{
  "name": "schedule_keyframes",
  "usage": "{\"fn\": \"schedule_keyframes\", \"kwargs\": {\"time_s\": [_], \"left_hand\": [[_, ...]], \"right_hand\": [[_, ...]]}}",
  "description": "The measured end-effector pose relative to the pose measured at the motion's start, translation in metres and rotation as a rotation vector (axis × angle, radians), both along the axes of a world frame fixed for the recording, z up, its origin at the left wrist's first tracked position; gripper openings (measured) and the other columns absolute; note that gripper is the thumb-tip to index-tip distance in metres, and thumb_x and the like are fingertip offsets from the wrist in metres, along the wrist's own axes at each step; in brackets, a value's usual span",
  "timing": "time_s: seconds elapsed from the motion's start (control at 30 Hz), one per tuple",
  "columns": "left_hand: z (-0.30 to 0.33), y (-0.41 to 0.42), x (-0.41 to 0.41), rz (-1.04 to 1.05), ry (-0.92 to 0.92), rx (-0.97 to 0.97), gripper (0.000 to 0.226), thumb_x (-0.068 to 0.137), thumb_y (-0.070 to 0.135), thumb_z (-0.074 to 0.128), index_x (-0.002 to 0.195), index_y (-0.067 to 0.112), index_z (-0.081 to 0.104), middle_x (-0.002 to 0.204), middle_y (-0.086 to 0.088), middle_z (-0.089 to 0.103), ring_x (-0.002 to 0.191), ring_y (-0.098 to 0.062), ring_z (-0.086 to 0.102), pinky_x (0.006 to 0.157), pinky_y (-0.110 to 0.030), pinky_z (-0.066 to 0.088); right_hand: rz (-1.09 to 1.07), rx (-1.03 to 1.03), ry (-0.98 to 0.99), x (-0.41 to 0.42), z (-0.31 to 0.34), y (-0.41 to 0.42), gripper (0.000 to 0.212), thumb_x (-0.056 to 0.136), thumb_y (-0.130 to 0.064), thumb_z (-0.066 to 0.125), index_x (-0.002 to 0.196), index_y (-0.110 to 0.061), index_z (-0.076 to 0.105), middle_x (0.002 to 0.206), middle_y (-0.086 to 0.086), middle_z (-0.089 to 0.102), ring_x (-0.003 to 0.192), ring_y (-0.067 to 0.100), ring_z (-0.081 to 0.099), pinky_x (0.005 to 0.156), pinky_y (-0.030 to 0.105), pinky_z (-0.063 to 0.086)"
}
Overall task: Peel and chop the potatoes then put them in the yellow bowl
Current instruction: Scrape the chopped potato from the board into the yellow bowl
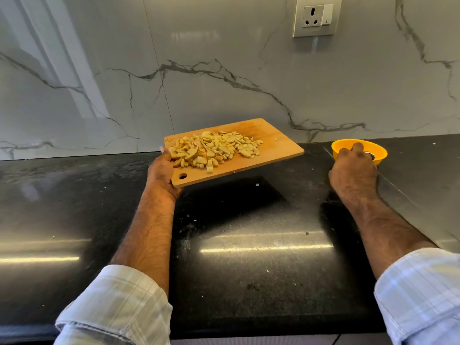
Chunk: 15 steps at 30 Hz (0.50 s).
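While no brand or readable writing shows anywhere, not even on the wall socket (316, 17) at the upper right of the frame, the hands are plain to see. The left hand (161, 170) grips the near left corner of the wooden cutting board (273, 148), thumb on top, holding it raised above the black desk (249, 245) at the frame's centre with its shadow beneath. Chopped potato pieces (214, 149) lie heaped on the board's left half. The right hand (353, 168) curls its fingers over the near rim of the yellow bowl (378, 151), which stands on the desk at centre right, just beside the board's right corner. Scattered crumbs dot the desk, and bare surface stretches toward the lower frame between the two forearms.
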<state>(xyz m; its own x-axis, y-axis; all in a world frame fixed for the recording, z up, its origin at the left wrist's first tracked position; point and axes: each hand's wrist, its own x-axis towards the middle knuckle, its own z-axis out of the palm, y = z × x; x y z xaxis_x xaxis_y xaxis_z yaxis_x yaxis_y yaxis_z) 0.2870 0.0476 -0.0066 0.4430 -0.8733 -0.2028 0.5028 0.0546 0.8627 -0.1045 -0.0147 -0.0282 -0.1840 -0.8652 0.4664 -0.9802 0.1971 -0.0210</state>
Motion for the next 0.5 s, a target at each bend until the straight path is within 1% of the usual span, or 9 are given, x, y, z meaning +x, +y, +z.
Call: {"fn": "schedule_keyframes", "kwargs": {"time_s": [0.07, 0.17, 0.27, 0.33, 0.43, 0.5], "left_hand": [[-0.001, 0.001, -0.002, -0.004, 0.024, -0.015, 0.052, 0.110, 0.054, 0.043, 0.132, 0.013, 0.067, 0.111, -0.015, 0.079, 0.098, -0.033, 0.079, 0.063, -0.049, 0.064], [-0.003, -0.001, -0.003, 0.009, 0.038, -0.017, 0.050, 0.110, 0.052, 0.044, 0.129, 0.013, 0.068, 0.110, -0.015, 0.080, 0.094, -0.032, 0.080, 0.059, -0.046, 0.063], [-0.003, -0.004, -0.002, 0.001, 0.026, -0.014, 0.052, 0.110, 0.054, 0.044, 0.132, 0.013, 0.067, 0.115, -0.015, 0.079, 0.099, -0.034, 0.079, 0.064, -0.050, 0.064], [-0.003, -0.007, -0.002, -0.007, 0.023, -0.015, 0.053, 0.109, 0.055, 0.043, 0.133, 0.014, 0.067, 0.115, -0.015, 0.079, 0.099, -0.034, 0.079, 0.066, -0.050, 0.064], [-0.003, -0.009, -0.005, -0.004, 0.025, -0.008, 0.053, 0.110, 0.055, 0.043, 0.131, 0.014, 0.068, 0.112, -0.014, 0.080, 0.097, -0.033, 0.079, 0.065, -0.050, 0.064], [-0.003, -0.009, -0.008, -0.003, 0.029, -0.012, 0.053, 0.110, 0.056, 0.043, 0.131, 0.014, 0.068, 0.111, -0.013, 0.080, 0.097, -0.032, 0.079, 0.066, -0.050, 0.065]], "right_hand": [[-0.003, -0.012, -0.008, -0.002, 0.000, -0.003, 0.028, 0.085, -0.009, 0.070, 0.109, 0.003, 0.065, 0.121, 0.025, 0.051, 0.094, 0.046, 0.060, 0.068, 0.046, 0.052], [0.004, 0.002, -0.026, -0.007, -0.001, -0.007, 0.027, 0.088, -0.007, 0.066, 0.113, 0.004, 0.064, 0.117, 0.027, 0.054, 0.096, 0.048, 0.061, 0.071, 0.048, 0.054], [0.024, 0.006, -0.037, -0.010, -0.004, -0.011, 0.026, 0.090, -0.005, 0.065, 0.113, 0.006, 0.063, 0.110, 0.029, 0.058, 0.095, 0.049, 0.063, 0.072, 0.050, 0.056], [0.052, 0.008, -0.035, -0.006, -0.002, -0.013, 0.026, 0.090, -0.005, 0.066, 0.113, 0.006, 0.064, 0.109, 0.029, 0.060, 0.094, 0.049, 0.064, 0.073, 0.050, 0.057], [0.114, -0.018, -0.140, 0.003, 0.007, -0.009, 0.023, 0.086, -0.007, 0.068, 0.107, 0.002, 0.070, 0.106, 0.027, 0.066, 0.095, 0.047, 0.066, 0.080, 0.049, 0.057], [0.177, -0.007, -0.185, 0.014, 0.015, 0.001, 0.021, 0.083, -0.010, 0.070, 0.103, -0.004, 0.074, 0.104, 0.023, 0.070, 0.095, 0.043, 0.067, 0.084, 0.045, 0.057]]}}
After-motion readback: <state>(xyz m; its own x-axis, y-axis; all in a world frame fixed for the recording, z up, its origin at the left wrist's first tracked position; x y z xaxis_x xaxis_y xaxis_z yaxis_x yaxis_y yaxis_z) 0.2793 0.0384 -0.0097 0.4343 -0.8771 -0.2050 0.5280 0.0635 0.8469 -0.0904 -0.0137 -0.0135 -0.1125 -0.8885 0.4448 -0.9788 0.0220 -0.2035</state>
